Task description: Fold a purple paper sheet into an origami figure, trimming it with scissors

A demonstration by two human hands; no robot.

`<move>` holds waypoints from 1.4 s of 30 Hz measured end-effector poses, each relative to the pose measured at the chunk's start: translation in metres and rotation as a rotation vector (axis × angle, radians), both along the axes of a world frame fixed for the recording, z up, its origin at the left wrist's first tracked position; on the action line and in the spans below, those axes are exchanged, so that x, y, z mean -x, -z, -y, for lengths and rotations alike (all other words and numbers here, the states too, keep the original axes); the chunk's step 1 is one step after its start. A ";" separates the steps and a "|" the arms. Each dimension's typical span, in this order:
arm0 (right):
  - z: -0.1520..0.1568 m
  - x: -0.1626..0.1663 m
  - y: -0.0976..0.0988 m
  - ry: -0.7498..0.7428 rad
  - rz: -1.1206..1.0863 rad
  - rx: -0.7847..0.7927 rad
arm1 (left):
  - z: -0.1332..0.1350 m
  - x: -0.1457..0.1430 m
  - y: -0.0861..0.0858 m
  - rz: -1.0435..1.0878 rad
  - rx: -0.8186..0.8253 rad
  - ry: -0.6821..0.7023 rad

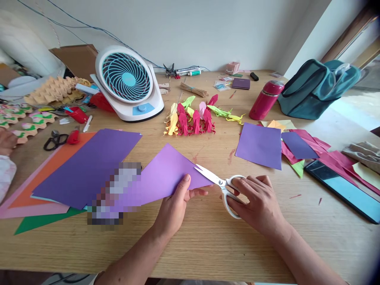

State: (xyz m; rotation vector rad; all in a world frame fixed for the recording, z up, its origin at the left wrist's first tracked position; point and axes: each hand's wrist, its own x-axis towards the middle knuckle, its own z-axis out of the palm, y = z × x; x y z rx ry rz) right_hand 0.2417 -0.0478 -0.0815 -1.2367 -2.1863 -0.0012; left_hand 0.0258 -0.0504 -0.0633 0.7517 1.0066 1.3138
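One wide wooden table [208,245] carries our work, and a lilac paper sheet [166,170] lies near its middle. Our left hand [173,209] pinches the sheet's near edge in a closed grip. At its three o'clock, our right hand [258,204] grips white scissors [219,183], blades at the sheet's right corner.

Pixel-blurred patch [114,194] on purple sheet [169,170]

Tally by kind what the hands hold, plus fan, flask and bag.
white-handled metal scissors in right hand: 1
lilac paper sheet in left hand: 1
white round desk fan: 1
red cylindrical flask: 1
teal fabric bag: 1
Total: 5
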 end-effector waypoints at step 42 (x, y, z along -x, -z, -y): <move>0.001 0.002 -0.005 -0.012 0.009 -0.030 | 0.006 0.001 0.007 -0.073 -0.041 0.092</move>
